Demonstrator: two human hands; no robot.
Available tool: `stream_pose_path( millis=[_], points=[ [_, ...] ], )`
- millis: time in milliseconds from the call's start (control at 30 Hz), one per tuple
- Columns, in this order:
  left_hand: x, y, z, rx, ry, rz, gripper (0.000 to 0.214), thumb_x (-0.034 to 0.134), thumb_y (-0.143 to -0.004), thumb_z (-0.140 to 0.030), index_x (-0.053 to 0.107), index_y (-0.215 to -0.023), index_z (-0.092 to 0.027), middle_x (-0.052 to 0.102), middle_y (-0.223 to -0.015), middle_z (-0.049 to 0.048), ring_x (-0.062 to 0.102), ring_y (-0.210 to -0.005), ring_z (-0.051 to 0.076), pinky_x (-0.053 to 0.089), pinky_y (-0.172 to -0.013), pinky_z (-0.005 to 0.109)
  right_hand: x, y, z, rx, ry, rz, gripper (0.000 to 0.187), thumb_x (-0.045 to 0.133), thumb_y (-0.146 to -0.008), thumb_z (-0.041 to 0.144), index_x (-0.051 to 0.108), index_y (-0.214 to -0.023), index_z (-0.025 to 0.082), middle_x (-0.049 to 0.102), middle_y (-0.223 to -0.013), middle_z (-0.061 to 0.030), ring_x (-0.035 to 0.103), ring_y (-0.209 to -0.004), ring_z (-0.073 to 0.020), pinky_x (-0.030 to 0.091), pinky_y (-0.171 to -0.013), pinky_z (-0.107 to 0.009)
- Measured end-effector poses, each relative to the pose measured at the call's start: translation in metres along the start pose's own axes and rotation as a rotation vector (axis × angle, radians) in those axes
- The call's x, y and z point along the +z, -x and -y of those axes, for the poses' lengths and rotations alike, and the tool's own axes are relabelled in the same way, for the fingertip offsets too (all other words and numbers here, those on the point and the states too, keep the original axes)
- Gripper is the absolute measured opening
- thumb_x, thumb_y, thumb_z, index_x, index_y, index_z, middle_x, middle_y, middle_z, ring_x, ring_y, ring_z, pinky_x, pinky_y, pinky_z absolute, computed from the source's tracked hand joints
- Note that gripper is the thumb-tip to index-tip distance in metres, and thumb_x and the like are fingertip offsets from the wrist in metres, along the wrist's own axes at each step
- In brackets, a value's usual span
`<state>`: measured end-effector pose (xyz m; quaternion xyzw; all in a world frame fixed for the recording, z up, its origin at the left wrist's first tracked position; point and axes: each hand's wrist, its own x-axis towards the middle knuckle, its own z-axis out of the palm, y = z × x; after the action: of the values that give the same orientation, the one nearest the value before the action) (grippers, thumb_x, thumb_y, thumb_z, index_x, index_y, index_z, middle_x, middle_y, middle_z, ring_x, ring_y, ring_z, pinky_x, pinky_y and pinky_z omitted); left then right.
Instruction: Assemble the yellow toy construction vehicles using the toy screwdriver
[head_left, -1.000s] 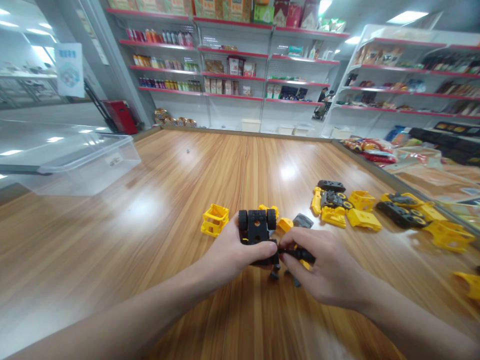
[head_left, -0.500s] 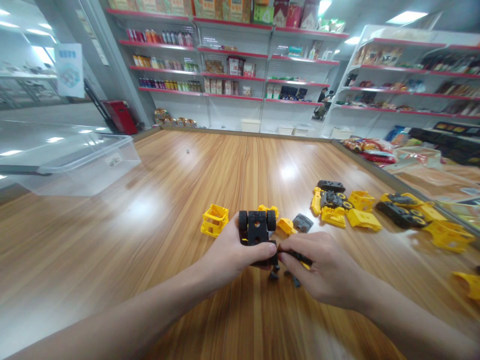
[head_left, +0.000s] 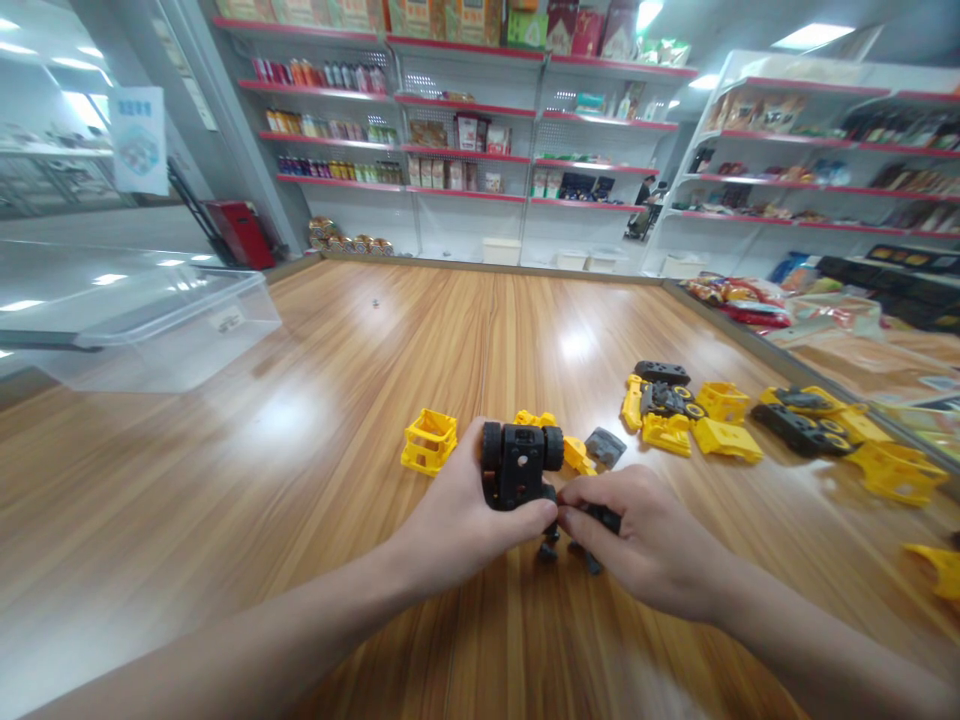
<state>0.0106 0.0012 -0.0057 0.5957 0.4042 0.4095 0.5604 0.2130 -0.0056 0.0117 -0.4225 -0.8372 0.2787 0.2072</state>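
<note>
My left hand (head_left: pixel 457 520) grips a black toy chassis with two wheels (head_left: pixel 521 465), holding it tilted up over the wooden table (head_left: pixel 300 420). Fingers of my right hand (head_left: pixel 645 545) pinch a small dark piece (head_left: pixel 600 518) right against the chassis's near end. Two small dark bits (head_left: pixel 551 550) lie on the table under the hands. A yellow cab frame (head_left: pixel 430 440) sits just left of the chassis. A yellow part (head_left: pixel 577 455) and a grey part (head_left: pixel 604 446) lie just behind my right hand.
Several yellow and black toy parts (head_left: pixel 686 410) are spread to the right, more of them (head_left: pixel 832 425) toward the table's right edge. A clear plastic bin (head_left: pixel 150 320) stands at the far left. Shop shelves (head_left: pixel 465 130) line the back.
The left hand has tipped the chassis upward and lifted it slightly. The right hand has shifted a little closer to its near end, still pinching the dark piece.
</note>
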Motion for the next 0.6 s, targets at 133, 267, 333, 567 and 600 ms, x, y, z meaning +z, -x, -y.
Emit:
stream_pose_path(
  millis=[133,267,333,567,600],
  points=[
    [0.0014,0.0013,-0.0013,0.013,0.014,-0.003,0.044,0.075,-0.076,-0.03,0.047,-0.107,-0.02,0.066,-0.098,0.0043,0.065,-0.09,0.02,0.052,-0.08,0.034,0.0007,-0.0014,-0.0005,0.014,-0.033,-0.012,0.023,0.049,-0.092,0.018,0.064,-0.074,0.018,0.06,-0.062,0.0015,0.054,-0.056,-0.0115,0.041,-0.055,-0.024],
    [0.0024,0.0011,0.0,0.014,0.04,-0.019,0.044,0.076,-0.075,-0.03,0.048,-0.107,-0.021,0.067,-0.098,0.0041,0.065,-0.089,0.02,0.053,-0.08,0.034,0.0005,-0.001,0.0015,0.029,-0.08,-0.032,0.023,0.051,-0.091,0.018,0.063,-0.071,0.017,0.056,-0.06,0.0026,0.051,-0.055,-0.0106,0.039,-0.053,-0.023],
    [0.0027,0.001,-0.0006,0.008,0.054,-0.022,0.044,0.076,-0.075,-0.029,0.048,-0.108,-0.021,0.068,-0.098,0.0043,0.066,-0.089,0.02,0.053,-0.079,0.035,-0.0002,-0.0008,0.0022,0.049,-0.111,-0.033,0.023,0.052,-0.09,0.019,0.062,-0.069,0.017,0.054,-0.059,0.003,0.049,-0.055,-0.0102,0.037,-0.051,-0.023],
    [-0.0005,-0.0011,-0.0089,0.024,0.017,-0.152,0.042,0.076,-0.075,-0.032,0.053,-0.108,-0.019,0.07,-0.102,0.0068,0.067,-0.093,0.023,0.055,-0.081,0.037,-0.002,-0.0024,-0.0004,0.121,-0.203,-0.148,0.028,0.046,-0.095,0.028,0.06,-0.072,0.018,0.05,-0.053,0.003,0.048,-0.048,-0.0116,0.036,-0.047,-0.026],
    [-0.0012,-0.0016,-0.0089,0.014,0.027,-0.162,0.042,0.075,-0.075,-0.033,0.053,-0.108,-0.018,0.07,-0.102,0.0076,0.068,-0.094,0.024,0.055,-0.081,0.038,-0.0013,-0.0002,0.0011,0.039,-0.154,-0.227,0.018,0.048,-0.094,0.025,0.062,-0.084,0.018,0.052,-0.055,0.0033,0.049,-0.049,-0.012,0.038,-0.049,-0.026]
  ],
)
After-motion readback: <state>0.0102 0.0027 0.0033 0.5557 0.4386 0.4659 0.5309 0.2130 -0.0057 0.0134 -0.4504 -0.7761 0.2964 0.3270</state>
